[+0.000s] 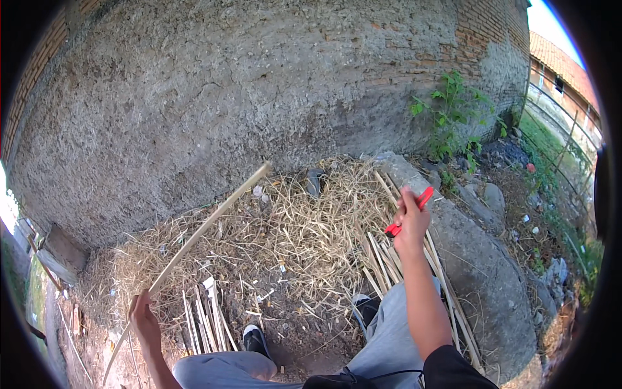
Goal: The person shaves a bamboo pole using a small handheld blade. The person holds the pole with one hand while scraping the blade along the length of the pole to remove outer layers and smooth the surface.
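Observation:
My left hand, low on the left, is closed around a long pale bamboo strip. The strip slants up and away to the right, its far end in the air before the wall, and its thin lower tail bends down below the hand. Out in front on the right, my right hand grips a red utility knife; red ends stick out on both sides of the fist, and no blade can be made out. Knife and strip are well apart.
Pale shavings cover the ground up to a rough grey wall. Cut strips lie by my left leg, more strips by my right. A long stone slab and a leafy plant stand to the right.

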### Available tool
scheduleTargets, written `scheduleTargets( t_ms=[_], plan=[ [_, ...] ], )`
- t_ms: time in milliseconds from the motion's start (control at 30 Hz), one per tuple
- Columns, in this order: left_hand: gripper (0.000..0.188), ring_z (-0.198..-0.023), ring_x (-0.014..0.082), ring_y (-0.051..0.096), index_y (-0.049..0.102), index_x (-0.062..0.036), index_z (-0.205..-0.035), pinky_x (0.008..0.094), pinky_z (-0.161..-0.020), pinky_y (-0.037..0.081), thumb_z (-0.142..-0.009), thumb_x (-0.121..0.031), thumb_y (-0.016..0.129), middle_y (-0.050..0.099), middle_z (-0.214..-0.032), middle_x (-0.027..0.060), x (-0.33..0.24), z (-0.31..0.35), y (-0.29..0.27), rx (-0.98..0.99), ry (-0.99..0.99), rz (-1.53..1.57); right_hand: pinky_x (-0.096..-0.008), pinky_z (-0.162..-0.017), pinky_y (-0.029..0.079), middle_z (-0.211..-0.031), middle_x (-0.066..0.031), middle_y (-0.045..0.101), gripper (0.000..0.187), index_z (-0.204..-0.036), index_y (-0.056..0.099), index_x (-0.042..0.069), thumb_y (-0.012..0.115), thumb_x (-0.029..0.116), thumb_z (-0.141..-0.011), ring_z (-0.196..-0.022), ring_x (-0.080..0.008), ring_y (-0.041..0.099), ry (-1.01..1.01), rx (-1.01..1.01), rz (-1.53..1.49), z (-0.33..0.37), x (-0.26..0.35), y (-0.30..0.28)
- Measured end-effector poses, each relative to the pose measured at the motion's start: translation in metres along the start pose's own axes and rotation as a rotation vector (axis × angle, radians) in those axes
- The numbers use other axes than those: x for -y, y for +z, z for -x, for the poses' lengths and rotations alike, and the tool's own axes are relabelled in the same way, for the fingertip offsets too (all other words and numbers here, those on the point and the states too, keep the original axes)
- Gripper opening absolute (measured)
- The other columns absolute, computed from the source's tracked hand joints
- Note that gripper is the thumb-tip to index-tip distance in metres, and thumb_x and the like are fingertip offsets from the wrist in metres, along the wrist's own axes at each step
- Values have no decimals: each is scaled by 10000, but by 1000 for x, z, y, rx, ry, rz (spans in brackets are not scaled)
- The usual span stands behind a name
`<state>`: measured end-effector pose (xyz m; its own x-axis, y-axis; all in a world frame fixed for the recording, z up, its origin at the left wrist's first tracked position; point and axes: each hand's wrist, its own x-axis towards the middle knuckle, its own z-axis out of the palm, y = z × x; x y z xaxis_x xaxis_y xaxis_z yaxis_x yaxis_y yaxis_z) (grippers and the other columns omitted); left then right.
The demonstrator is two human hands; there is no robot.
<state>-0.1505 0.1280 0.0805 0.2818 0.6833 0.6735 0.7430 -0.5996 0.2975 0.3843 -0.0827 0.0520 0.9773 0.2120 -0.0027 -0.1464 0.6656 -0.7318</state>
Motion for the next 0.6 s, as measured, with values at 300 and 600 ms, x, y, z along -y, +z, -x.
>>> scheduleTargets(
  t_ms=[300, 600],
  plan=[
    [137, -816, 195, 624, 678, 1, -996, 350, -682, 491, -900, -14, 581, 621, -921, 98, 274, 273, -27, -50, -605, 601, -237, -423, 252, -610, 32, 517, 315, -752, 629, 73, 727, 322, -918, -458, -33, 384, -253, -251, 860, -33, 43, -208],
    [254, -964, 189, 602, 645, -19, -1138, 340, -823, 484, -936, -169, 607, 607, -1057, 79, 246, 356, 36, 129, -1319, 348, -363, -496, 469, -611, -77, 626, 349, -636, 627, 7, 843, 272, -709, -488, -178, 581, 462, -397, 1333, 129, -36, -552]
  ],
)
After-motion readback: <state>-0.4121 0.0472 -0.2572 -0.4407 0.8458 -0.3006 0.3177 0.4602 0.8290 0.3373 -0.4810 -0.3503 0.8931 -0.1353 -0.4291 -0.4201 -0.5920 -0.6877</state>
